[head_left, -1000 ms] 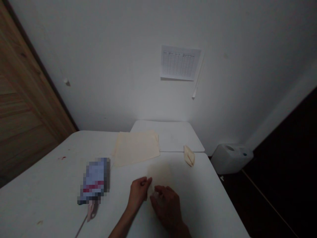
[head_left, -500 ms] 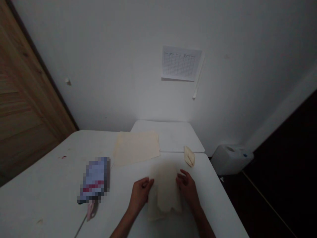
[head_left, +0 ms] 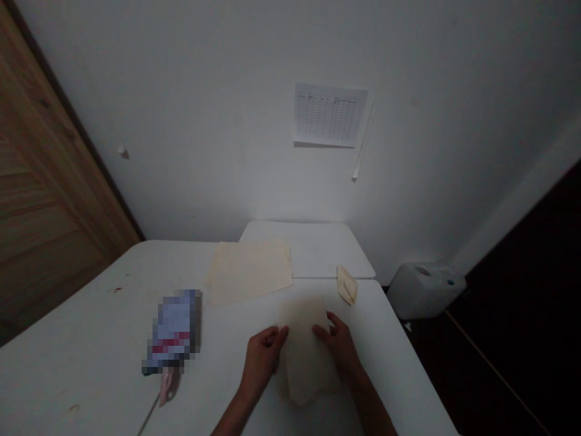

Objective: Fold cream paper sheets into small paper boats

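Note:
A folded cream sheet (head_left: 311, 369), thin and either paper or cloth, hangs or lies in front of me over the white table. My left hand (head_left: 263, 357) pinches its left edge between thumb and fingers. On the opposite side my right hand (head_left: 338, 345) grips the right edge, with the thumb over the front face and the fingers behind. Just beyond the right hand lies a small folded cream piece (head_left: 347, 286). Farther back on the left, larger flat cream sheets (head_left: 252, 271) are spread out.
A blurred-out blue packet (head_left: 172, 327) with a pink part (head_left: 167, 386) lies on the white table (head_left: 100, 339) at left. A wall stands behind, with a printed paper (head_left: 329, 115) on it. A white plastic container (head_left: 424, 290) sits beyond the table's right edge.
The sheet's layers have come together into a narrower shape. My left hand has shifted slightly right, and my right thumb has moved inward over the sheet.

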A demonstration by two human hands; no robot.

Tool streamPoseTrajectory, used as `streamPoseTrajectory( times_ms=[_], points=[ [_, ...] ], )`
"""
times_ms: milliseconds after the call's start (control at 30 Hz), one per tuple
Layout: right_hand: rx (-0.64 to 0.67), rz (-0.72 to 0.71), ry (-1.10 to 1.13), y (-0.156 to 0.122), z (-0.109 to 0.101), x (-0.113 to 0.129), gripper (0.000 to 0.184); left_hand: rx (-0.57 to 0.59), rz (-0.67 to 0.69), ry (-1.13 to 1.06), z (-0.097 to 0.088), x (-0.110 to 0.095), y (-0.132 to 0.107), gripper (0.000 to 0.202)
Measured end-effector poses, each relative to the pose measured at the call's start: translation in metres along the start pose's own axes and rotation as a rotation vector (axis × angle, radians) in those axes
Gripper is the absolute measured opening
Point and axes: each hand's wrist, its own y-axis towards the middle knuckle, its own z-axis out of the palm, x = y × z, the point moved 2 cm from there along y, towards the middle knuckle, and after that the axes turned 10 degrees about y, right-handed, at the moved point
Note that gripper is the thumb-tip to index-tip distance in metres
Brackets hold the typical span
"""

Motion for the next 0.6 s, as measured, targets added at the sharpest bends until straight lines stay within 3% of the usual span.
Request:
streamPoseTrajectory(
  times_ms=[233,600],
  points=[
    [-0.046,0.001,-0.009,0.001,0.001,-0.004,0.068,0.037,0.039,-0.035,0.000,-0.004,-0.001,0.050],
    [0.055,0.027,0.019,-0.004,0.002,-0.001,0.065,0.077,0.007,-0.109,0.003,0.012,-0.001,0.047]
  ],
)
